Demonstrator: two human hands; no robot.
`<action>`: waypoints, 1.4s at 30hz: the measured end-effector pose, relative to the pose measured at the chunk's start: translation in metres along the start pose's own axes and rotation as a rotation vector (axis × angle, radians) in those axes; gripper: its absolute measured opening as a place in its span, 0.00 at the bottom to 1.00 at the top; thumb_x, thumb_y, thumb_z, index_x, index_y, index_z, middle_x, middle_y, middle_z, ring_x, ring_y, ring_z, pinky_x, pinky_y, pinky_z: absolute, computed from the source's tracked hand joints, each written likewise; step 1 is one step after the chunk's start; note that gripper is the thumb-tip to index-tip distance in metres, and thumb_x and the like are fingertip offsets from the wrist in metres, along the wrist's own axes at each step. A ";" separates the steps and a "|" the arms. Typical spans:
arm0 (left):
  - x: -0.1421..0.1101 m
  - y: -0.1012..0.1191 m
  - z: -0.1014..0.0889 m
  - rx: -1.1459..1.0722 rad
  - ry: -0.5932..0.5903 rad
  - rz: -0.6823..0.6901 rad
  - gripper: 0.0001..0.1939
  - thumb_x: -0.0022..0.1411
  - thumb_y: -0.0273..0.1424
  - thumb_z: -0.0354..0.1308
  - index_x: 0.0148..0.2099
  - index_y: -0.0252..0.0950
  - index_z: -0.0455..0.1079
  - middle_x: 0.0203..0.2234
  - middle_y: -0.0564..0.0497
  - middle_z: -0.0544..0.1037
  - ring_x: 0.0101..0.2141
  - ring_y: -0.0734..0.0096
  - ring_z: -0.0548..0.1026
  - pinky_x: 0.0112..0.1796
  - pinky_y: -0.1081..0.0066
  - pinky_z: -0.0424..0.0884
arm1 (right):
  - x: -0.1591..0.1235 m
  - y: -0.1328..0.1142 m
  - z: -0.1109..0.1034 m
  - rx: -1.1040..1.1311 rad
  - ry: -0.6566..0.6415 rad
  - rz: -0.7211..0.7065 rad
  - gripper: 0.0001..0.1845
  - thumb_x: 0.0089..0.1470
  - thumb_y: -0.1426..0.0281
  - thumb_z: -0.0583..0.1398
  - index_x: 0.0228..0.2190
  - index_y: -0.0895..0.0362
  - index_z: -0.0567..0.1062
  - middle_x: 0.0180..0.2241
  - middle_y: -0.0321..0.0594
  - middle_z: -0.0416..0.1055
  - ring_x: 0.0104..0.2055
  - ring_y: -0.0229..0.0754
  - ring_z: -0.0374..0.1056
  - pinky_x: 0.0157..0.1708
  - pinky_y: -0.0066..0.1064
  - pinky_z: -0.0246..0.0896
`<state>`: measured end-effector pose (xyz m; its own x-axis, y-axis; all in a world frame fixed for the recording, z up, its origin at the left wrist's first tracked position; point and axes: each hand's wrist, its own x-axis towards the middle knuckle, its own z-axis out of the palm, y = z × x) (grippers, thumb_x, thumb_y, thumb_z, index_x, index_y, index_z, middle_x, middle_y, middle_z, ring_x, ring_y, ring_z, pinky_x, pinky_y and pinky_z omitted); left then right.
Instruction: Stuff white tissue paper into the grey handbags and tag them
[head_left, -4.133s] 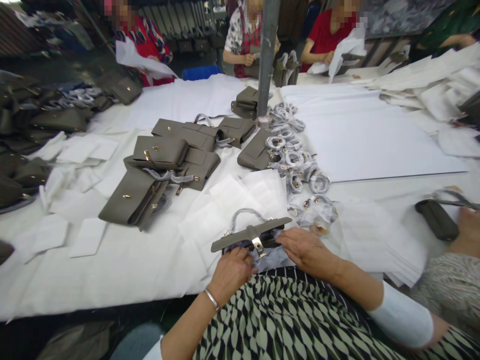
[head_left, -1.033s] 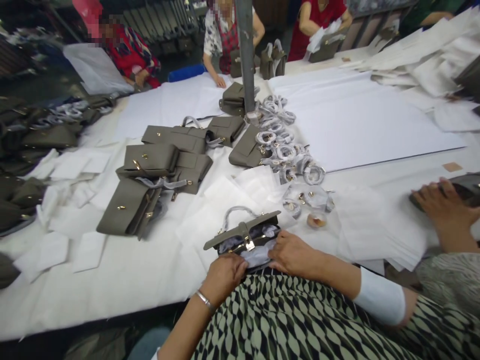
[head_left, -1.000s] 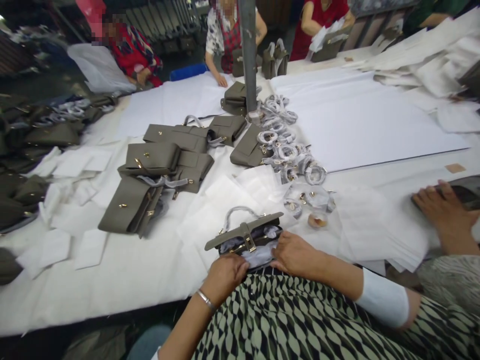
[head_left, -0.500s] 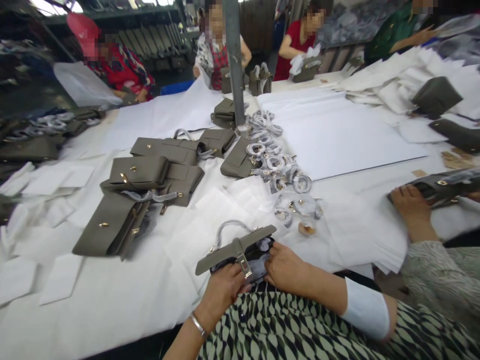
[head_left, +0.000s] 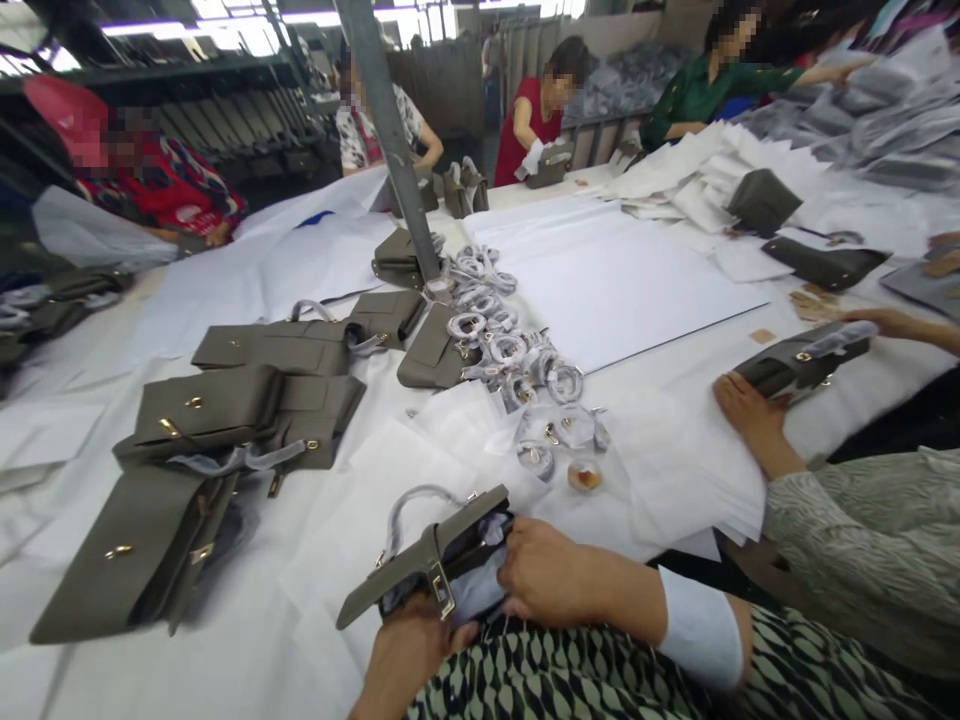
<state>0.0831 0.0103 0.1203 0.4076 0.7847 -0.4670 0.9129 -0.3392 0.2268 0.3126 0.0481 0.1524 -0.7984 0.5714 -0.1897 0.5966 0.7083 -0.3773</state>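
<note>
An olive-grey handbag rests at the table's near edge, against my patterned clothing. Its flap is raised, and a strap with a gold clasp hangs over the mouth, where pale lining or wrapping shows. The wrapped top handle stands up behind it. My left hand grips the front left of the mouth, its fingers partly hidden by the bag. At the right end, my right hand is closed on the bag's rim with fingers curled in. A tape roll and plastic-wrapped coiled straps lie just beyond.
Several olive-grey bags lie to the left. A metal post rises mid-table beside a large white sheet. On the right, a co-worker's hand holds another bag. Other people work along the far side.
The camera view has swung right, so the table's contents sit further left in it. Both my hands stay on the handbag; my left hand appears lower at its front.
</note>
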 end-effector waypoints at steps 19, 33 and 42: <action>0.046 0.002 -0.046 -0.030 0.128 -0.223 0.39 0.51 0.44 0.62 0.63 0.39 0.57 0.56 0.39 0.64 0.53 0.47 0.62 0.51 0.51 0.58 | 0.034 0.181 0.025 -0.031 -0.005 0.703 0.09 0.47 0.75 0.58 0.34 0.60 0.73 0.38 0.50 0.70 0.42 0.49 0.66 0.37 0.33 0.55; 0.052 -0.001 -0.043 -0.095 -0.022 -0.190 0.35 0.48 0.42 0.63 0.56 0.31 0.64 0.44 0.38 0.74 0.45 0.51 0.72 0.48 0.56 0.65 | 0.009 0.175 0.006 0.358 0.232 0.730 0.24 0.41 0.74 0.58 0.45 0.58 0.69 0.38 0.43 0.74 0.40 0.45 0.70 0.41 0.33 0.61; 0.046 0.006 -0.032 -0.090 0.010 -0.106 0.16 0.54 0.37 0.59 0.43 0.34 0.70 0.43 0.42 0.75 0.46 0.54 0.71 0.49 0.59 0.66 | -0.075 0.139 -0.044 1.150 0.674 0.667 0.21 0.40 0.65 0.68 0.40 0.53 0.75 0.41 0.44 0.73 0.42 0.48 0.70 0.39 0.35 0.68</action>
<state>0.1067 0.0610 0.1272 0.3088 0.8187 -0.4841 0.9451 -0.2071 0.2526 0.4592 0.1221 0.1545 -0.0328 0.9573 -0.2874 0.1825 -0.2770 -0.9434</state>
